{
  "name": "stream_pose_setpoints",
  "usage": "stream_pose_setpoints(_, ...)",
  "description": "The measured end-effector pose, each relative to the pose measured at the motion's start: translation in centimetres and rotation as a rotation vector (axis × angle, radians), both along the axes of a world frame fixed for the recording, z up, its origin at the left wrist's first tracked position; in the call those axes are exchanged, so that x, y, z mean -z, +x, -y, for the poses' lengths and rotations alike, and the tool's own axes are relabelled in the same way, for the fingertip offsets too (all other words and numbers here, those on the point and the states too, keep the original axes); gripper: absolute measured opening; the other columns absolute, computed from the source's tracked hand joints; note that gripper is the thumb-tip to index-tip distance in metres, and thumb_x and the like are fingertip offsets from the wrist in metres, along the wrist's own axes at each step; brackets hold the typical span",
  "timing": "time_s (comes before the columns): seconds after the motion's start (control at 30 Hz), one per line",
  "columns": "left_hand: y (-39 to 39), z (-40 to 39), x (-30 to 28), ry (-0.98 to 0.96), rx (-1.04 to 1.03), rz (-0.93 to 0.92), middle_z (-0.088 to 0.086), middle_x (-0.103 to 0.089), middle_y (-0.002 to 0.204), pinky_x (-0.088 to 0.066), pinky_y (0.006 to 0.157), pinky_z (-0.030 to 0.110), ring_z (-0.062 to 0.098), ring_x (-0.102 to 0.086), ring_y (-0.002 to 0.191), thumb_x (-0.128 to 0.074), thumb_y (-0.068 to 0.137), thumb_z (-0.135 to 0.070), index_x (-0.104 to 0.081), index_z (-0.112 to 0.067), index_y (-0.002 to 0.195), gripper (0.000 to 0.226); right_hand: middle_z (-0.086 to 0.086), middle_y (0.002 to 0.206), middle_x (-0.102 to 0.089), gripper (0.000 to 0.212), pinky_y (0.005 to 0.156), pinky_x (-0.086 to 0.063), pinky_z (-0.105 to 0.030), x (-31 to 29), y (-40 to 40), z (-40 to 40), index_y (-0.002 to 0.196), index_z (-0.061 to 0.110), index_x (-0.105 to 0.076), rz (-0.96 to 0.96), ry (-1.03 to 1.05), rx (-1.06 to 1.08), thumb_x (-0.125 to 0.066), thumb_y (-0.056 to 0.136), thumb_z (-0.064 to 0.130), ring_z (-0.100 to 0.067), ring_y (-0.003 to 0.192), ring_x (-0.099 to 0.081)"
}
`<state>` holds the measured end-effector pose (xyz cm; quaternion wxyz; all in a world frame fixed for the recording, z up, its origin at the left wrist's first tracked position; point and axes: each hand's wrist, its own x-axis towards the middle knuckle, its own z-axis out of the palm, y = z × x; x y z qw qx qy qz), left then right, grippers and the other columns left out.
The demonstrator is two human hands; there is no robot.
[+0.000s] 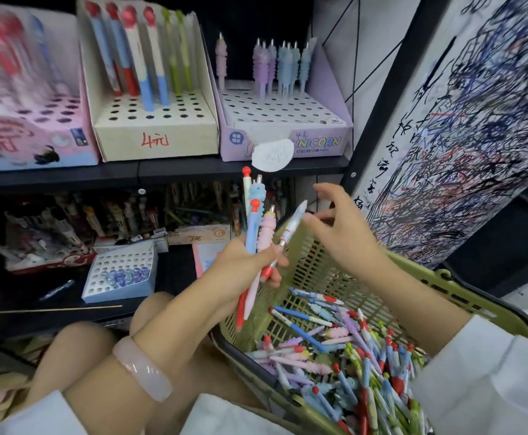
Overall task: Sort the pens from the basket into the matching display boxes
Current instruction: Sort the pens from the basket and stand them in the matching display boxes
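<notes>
left hand [243, 262] clenched on a bundle of pens [258, 227], centre of frame | right hand [339, 227] released, fingers spread over the green basket [319, 268] | basket, lower right, held many loose pens | cream box [156, 133] and purple box [287, 142] on upper shelf held few upright pens

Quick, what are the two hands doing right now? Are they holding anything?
Left hand: closed around a bunch of red-capped and bumpy pastel pens.
Right hand: open, empty, fingers spread above the green plastic basket.
</notes>
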<state>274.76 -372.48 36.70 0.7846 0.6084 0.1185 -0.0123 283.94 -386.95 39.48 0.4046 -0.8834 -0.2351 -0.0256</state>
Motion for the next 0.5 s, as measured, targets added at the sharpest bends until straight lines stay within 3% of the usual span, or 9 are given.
stream_pose_setpoints(0.07, -0.4, -1.1, -0.9, -0.019, -0.018, 0.003, -0.001, -0.063, 0.051, -0.046, 0.042, 0.019, 0.008, -0.052, 0.040, -0.054, 0.092, -0.010, -0.056, 0.000, 0.086, 0.011, -0.005, 0.138, -0.042, 0.044, 0.092, -0.046, -0.032, -0.3, -0.4, -0.1, 0.128, 0.019, -0.051, 0.457, -0.317, -0.225, -0.062, 0.086, 0.011, -0.015, 0.110, -0.047)
stream_pose_setpoints(0.13, -0.9, -2.0, -1.8, -0.051, -0.025, 0.000, 0.001, -0.062, 0.050, -0.042, 0.038, 0.017, 0.010, -0.051, 0.038, -0.056, 0.090, -0.011, -0.057, -0.002, 0.080, 0.014, -0.011, 0.134, -0.049, 0.040, 0.080, -0.052, -0.046, -0.3, -1.1, -1.0, 0.120, 0.012, -0.059, 0.620, -0.478, -0.402, -0.067, 0.081, 0.007, -0.029, 0.107, -0.052)
stream_pose_setpoints(0.2, -1.4, -2.6, -2.6, -0.093, -0.008, 0.000, 0.006, -0.063, 0.053, -0.039, 0.034, 0.015, 0.012, -0.052, 0.036, -0.059, 0.088, -0.014, -0.059, -0.005, 0.076, 0.014, -0.012, 0.114, -0.063, 0.030, 0.076, -0.053, -0.041, -0.4, -1.6, -2.1, 0.108, 0.005, -0.064, 0.651, -0.408, -0.479, -0.068, 0.078, 0.003, -0.031, 0.095, -0.059)
stream_pose_setpoints(0.3, -1.8, -3.6, -3.0, -0.141, -0.022, 0.054, 0.011, -0.067, 0.064, -0.043, 0.037, 0.020, 0.014, -0.051, 0.035, -0.063, 0.081, -0.022, -0.061, -0.010, 0.072, 0.015, -0.006, 0.101, -0.066, 0.019, 0.080, -0.045, -0.031, -0.7, -2.0, -4.1, 0.102, 0.005, -0.064, 0.440, -0.216, -0.480, -0.061, 0.083, 0.002, -0.024, 0.092, -0.058)
stream_pose_setpoints(0.43, -1.9, -6.5, -2.5, 0.032, -0.283, 0.119, 0.002, -0.067, 0.062, -0.041, 0.041, 0.023, 0.010, -0.043, 0.036, -0.062, 0.087, -0.019, -0.064, -0.015, 0.074, 0.013, 0.003, 0.091, -0.067, 0.014, 0.071, -0.050, -0.023, -0.8, -2.9, -6.6, 0.097, 0.020, -0.053, -0.110, 0.093, -0.426, -0.050, 0.094, 0.007, -0.005, 0.077, -0.061)
stream_pose_setpoints(0.5, -2.2, -8.1, -2.3, 0.134, -0.371, 0.119, -0.005, -0.063, 0.053, -0.041, 0.041, 0.022, 0.008, -0.042, 0.037, -0.062, 0.087, -0.019, -0.059, -0.012, 0.083, 0.009, 0.003, 0.085, -0.070, 0.017, 0.065, -0.049, -0.020, -1.4, -3.2, -8.0, 0.096, 0.019, -0.052, -0.264, 0.287, -0.432, -0.044, 0.096, 0.004, -0.004, 0.067, -0.059)
